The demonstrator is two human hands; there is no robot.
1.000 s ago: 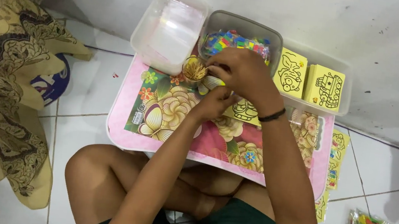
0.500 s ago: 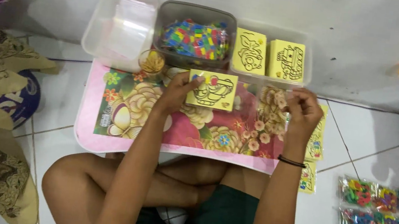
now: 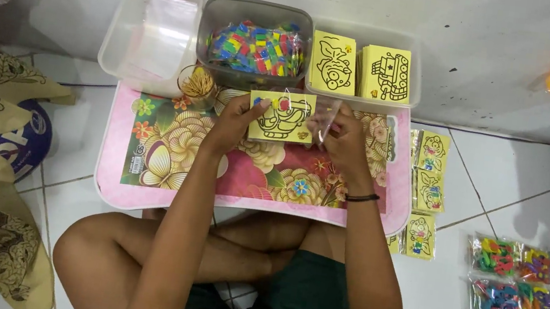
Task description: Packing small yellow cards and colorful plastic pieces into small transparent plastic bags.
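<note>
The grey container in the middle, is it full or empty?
Nearly full. The grey container holds a heap of small colourful pieces reaching almost to its rim; no lid covers it.

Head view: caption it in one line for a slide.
Both hands, left hand and right hand, hold a yellow picture card above a pink floral tray table.

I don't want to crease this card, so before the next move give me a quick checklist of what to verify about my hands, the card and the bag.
1. Left hand grips the yellow card by its left edge: ok.
2. Right hand holds the clear bag at the card's right end: ok.
3. Card flat, not bent: ok.
4. Bag mouth open wide enough: cannot tell, the film is too clear.
5. Pink table bare under the hands: ok.
6. Card stacks in the tub upright and within reach: ok.
</note>
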